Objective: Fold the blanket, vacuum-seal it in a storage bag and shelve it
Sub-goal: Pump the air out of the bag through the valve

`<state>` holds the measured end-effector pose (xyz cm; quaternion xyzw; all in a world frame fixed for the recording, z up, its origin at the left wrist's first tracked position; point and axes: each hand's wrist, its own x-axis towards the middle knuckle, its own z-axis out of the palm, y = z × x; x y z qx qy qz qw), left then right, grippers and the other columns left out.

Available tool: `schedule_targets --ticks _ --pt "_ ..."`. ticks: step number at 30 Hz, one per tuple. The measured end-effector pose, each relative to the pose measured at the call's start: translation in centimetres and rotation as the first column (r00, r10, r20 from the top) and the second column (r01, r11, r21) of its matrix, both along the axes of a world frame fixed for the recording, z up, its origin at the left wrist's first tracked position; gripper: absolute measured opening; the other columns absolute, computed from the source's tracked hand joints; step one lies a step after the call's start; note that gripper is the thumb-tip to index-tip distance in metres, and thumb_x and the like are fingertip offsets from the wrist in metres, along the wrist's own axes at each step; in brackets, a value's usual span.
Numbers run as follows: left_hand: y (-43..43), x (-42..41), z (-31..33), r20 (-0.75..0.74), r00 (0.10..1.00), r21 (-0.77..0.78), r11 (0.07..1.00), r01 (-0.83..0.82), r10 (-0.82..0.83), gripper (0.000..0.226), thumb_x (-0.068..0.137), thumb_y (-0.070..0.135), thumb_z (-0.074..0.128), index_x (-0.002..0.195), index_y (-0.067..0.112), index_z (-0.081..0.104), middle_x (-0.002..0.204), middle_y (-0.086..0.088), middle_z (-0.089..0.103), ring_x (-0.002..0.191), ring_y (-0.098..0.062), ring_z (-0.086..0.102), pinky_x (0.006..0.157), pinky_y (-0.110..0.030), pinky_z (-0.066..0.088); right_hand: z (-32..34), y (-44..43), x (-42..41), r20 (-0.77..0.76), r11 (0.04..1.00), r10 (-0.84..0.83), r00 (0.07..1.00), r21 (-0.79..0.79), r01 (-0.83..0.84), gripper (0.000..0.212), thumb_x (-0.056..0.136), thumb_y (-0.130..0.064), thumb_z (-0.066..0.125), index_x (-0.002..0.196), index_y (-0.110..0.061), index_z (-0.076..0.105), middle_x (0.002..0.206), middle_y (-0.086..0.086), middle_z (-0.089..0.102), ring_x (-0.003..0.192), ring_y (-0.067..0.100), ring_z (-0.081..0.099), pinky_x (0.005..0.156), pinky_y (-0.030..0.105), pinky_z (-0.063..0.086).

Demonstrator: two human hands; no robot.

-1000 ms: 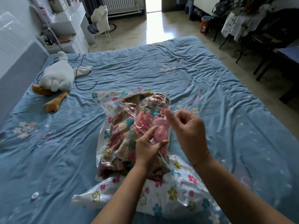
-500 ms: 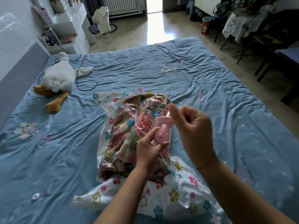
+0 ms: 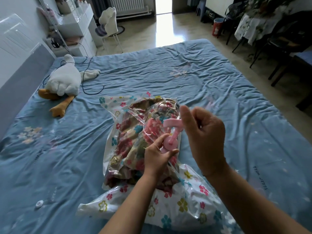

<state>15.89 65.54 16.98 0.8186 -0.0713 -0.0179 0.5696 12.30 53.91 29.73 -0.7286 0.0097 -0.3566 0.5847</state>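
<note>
The storage bag (image 3: 185, 205) was glossy, crinkled clear plastic printed with flowers; the blanket (image 3: 133, 146) inside was soft floral cloth. The pump (image 3: 171, 132) was smooth pink plastic. The bed (image 3: 168, 71) sheet was matt, wrinkled cloth; the goose toy (image 3: 65, 81) was plush.

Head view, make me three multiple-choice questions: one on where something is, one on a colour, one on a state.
1. Where does the plush goose lie?
A) on the floor
B) on the bed, left of the storage bag
C) on a chair

2. What colour is the hand pump?
A) pink
B) green
C) black

3. What is the left hand doing?
A) lying flat on the bed
B) gripping the hand pump
C) holding the goose

Answers: B, the goose rests on the blue sheet, apart from the bag. A, the pump's body and handle are both pink. B, its fingers curl round the pump's body while the right hand holds the handle.
</note>
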Motion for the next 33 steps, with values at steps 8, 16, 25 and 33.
schedule_targets --ticks 8,16,25,33 --pt "-0.3 -0.6 0.3 0.005 1.0 0.007 1.0 0.008 -0.008 0.05 0.067 0.024 0.087 0.112 0.03 0.069 0.102 0.016 0.073 0.097 -0.001 0.068 0.087 -0.031 0.057 -5.9 -0.8 0.2 -0.422 0.97 -0.083 0.903 -0.242 -0.024 0.06 0.086 -0.068 0.049 0.052 -0.02 0.037 0.047 -0.006 0.036 0.046 0.008 0.032 0.05 0.03 0.03" --pt "-0.7 -0.5 0.2 0.004 1.0 0.019 1.0 0.01 -0.01 0.059 0.062 0.042 0.083 0.117 0.025 0.068 0.108 0.012 0.072 0.099 0.0 0.067 0.087 -0.035 0.056 -6.1 -1.0 0.2 -0.304 0.982 -0.058 0.951 -0.191 -0.002 0.051 0.092 -0.061 0.046 0.057 -0.024 0.04 0.049 0.0 0.058 0.045 0.01 0.05 0.049 0.033 0.037" --pt "-0.5 -0.1 0.0 0.0 1.0 0.018 1.0 0.012 -0.012 0.072 0.061 0.049 0.082 0.126 0.025 0.062 0.118 0.007 0.069 0.106 -0.005 0.066 0.091 -0.037 0.056 -1.2 -1.3 0.0 -0.03 1.0 0.024 0.999 0.013 -0.024 0.049 0.087 -0.048 0.061 0.054 -0.024 0.034 0.05 0.007 0.056 0.046 0.022 0.052 0.048 0.031 0.041" --pt "-1.0 -1.0 0.0 -0.002 1.0 -0.008 1.0 0.02 -0.02 0.047 0.067 0.022 0.087 0.109 0.032 0.068 0.105 0.015 0.072 0.099 0.003 0.066 0.09 -0.032 0.055 -9.1 -2.0 0.4 -0.544 0.966 -0.053 0.837 -0.242 -0.095 0.064 0.075 -0.082 0.042 0.051 -0.022 0.04 0.045 -0.007 0.038 0.044 0.008 0.037 0.049 0.027 0.03"
